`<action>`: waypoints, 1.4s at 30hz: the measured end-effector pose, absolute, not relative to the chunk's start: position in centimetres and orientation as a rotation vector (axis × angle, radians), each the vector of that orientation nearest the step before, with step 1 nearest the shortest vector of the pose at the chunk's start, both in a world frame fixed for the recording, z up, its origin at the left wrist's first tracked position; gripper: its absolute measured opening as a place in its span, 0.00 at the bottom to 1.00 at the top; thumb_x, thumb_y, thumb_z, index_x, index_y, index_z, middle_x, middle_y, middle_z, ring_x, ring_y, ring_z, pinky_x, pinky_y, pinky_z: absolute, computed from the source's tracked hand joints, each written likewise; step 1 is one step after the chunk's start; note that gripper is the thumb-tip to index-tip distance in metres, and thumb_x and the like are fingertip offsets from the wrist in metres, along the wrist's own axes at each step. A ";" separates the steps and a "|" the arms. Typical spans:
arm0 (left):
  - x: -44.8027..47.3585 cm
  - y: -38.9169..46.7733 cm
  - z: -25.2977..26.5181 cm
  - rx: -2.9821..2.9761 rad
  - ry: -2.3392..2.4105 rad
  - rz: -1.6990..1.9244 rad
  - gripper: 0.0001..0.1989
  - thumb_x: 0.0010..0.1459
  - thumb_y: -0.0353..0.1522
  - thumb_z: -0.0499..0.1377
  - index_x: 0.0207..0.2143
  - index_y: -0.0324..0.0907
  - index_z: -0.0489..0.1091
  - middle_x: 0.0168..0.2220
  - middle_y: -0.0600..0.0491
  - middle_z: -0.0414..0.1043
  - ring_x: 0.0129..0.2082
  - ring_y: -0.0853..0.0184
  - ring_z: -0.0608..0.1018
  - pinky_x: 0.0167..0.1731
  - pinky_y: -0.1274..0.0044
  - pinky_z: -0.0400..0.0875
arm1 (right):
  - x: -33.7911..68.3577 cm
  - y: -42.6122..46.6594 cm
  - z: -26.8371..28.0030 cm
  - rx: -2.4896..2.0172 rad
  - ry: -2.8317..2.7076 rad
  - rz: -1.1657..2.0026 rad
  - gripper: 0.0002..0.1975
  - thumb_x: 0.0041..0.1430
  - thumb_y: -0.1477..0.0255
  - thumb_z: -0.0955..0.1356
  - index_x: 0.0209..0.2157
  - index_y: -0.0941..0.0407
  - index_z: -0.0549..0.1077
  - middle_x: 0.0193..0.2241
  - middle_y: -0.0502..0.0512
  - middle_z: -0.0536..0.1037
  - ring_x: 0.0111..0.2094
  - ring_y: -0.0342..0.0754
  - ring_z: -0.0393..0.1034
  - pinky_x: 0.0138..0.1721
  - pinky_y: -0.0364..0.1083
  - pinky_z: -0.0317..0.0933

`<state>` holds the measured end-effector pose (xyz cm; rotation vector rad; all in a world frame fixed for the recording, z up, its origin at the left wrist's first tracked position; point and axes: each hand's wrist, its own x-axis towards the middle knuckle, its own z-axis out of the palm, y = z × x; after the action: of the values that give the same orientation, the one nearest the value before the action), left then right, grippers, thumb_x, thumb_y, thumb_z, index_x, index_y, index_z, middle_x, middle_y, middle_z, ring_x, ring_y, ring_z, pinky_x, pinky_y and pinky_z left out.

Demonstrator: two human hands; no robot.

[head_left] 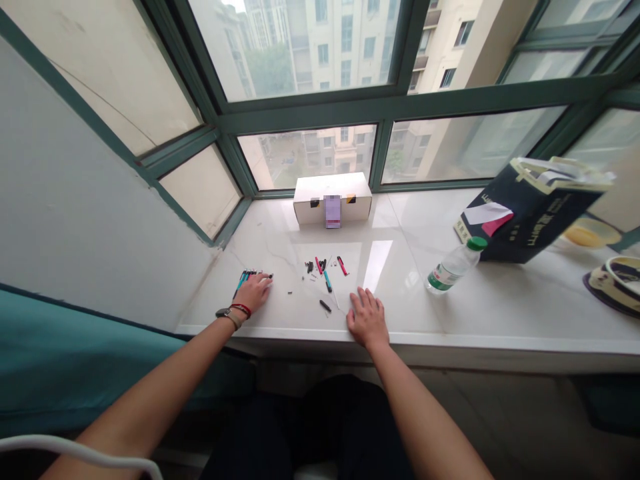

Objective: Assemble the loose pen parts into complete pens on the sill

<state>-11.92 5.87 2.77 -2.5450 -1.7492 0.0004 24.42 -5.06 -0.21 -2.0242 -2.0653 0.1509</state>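
Note:
My left hand [255, 291] rests at the left of the sill, fingers stretched over a row of pens [242, 279] with teal barrels. A small black tip lies by its fingertips; whether that belongs to a pen under the hand is hidden. My right hand [369, 317] lies flat near the front edge, fingers spread, with nothing in it. Between the hands are scattered pen parts: a teal pen barrel [327, 281], a red piece [342, 265], another red piece [319, 265], a black piece [325, 306] and several small black bits [310, 267]. A thin clear-white tube [337, 298] lies near my right hand.
A white box [333, 185] with a purple label stands against the window. To the right are a clear bottle [450, 268] with a green cap, a dark paper bag [533, 213] and a patterned round container [617, 283]. A teal curtain [100, 367] hangs at the left.

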 end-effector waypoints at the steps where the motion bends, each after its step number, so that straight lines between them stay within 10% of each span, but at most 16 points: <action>1: -11.9 5.7 2.5 -2.630 -1.626 0.039 0.21 0.64 0.35 0.49 0.56 0.43 0.70 0.63 0.46 0.63 0.64 0.57 0.64 0.60 0.66 0.61 | 24.4 -5.1 -0.2 -2.021 -2.065 0.148 0.26 0.63 0.67 0.60 0.62 0.54 0.65 0.67 0.59 0.58 0.68 0.57 0.47 0.64 0.57 0.40; 6: -11.1 5.5 1.0 -2.660 -1.589 0.232 0.32 0.67 0.45 0.45 0.67 0.38 0.56 0.70 0.44 0.48 0.70 0.51 0.48 0.66 0.58 0.48 | 24.3 -5.1 -0.4 -2.016 -2.054 0.135 0.25 0.63 0.68 0.60 0.61 0.54 0.65 0.67 0.59 0.58 0.67 0.56 0.47 0.64 0.57 0.40; 17: -12.5 4.9 1.7 -2.355 -1.933 0.136 0.26 0.65 0.47 0.47 0.63 0.54 0.63 0.73 0.52 0.37 0.72 0.51 0.38 0.66 0.54 0.39 | 24.3 -5.0 -0.3 -2.021 -2.049 0.148 0.25 0.62 0.68 0.60 0.61 0.54 0.65 0.67 0.59 0.58 0.68 0.56 0.47 0.64 0.57 0.40; 33: -14.1 4.4 0.8 -2.236 -2.176 0.066 0.36 0.65 0.46 0.47 0.71 0.45 0.43 0.73 0.44 0.35 0.71 0.50 0.45 0.64 0.57 0.50 | 24.3 -5.1 -0.2 -2.020 -2.038 0.160 0.26 0.63 0.68 0.60 0.61 0.54 0.65 0.67 0.59 0.59 0.67 0.56 0.47 0.64 0.56 0.40; 42: -14.5 4.7 1.2 -2.004 -2.484 -0.122 0.26 0.63 0.45 0.50 0.60 0.47 0.64 0.70 0.41 0.46 0.67 0.48 0.56 0.58 0.57 0.60 | 24.3 -5.1 -0.2 -2.032 -2.052 0.151 0.26 0.63 0.67 0.60 0.62 0.54 0.65 0.67 0.59 0.58 0.68 0.57 0.47 0.64 0.57 0.39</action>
<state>-14.54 4.72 1.20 -2.0039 -2.4838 -0.1220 24.27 -5.07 -0.19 -2.0320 -2.0515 0.1514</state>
